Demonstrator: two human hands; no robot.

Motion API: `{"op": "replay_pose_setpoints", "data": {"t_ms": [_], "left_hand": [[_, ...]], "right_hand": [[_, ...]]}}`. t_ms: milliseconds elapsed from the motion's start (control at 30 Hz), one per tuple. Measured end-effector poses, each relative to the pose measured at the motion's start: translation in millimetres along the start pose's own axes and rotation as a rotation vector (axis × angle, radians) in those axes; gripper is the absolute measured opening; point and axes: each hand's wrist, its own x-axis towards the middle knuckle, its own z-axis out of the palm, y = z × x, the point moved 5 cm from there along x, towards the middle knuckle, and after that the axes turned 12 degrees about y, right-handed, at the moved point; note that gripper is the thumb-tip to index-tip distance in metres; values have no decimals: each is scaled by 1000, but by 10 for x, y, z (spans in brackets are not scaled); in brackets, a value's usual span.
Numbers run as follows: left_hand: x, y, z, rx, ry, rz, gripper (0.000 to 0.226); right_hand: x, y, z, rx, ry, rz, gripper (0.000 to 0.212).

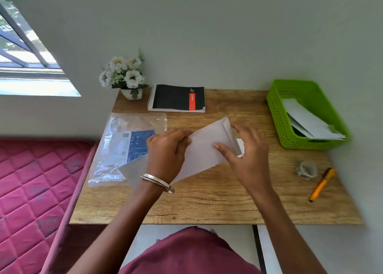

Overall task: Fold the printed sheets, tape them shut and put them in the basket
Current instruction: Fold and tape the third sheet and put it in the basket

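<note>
A folded white sheet (204, 147) is held tilted just above the middle of the wooden table (217, 201). My left hand (166, 151) pinches its left end, a metal bangle on that wrist. My right hand (243, 149) presses thumb and fingers on its right part, where a flap stands up. The green basket (277, 116) stands at the back right and holds folded white sheets (310, 122). A clear tape roll (306, 169) lies at the right, below the basket.
A plastic sleeve with a blue label (126, 145) lies at the table's left. A black spiral notebook (177, 97) and a white flower pot (126, 77) stand by the wall. An orange pen (322, 184) lies near the tape. A red mattress (35, 180) borders the left side.
</note>
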Motion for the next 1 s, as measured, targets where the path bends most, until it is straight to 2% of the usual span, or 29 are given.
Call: {"op": "replay_pose_setpoints", "data": {"t_ms": [133, 200, 367, 433, 700, 1000], "left_hand": [[38, 12, 59, -5, -62, -43, 23], [53, -21, 90, 16, -96, -79, 24], [91, -159, 156, 28, -198, -165, 26], [106, -182, 182, 16, -259, -184, 23], [116, -228, 271, -33, -408, -187, 21], [137, -308, 364, -72, -485, -205, 25]], "right_hand": [[38, 117, -40, -56, 74, -65, 33], [60, 170, -75, 39, 43, 11, 25], [26, 423, -15, 543, -130, 582, 15], [-3, 467, 9, 691, -212, 745, 13], [-9, 510, 70, 651, -420, 744, 18], [49, 549, 179, 628, -501, 803, 28]]}}
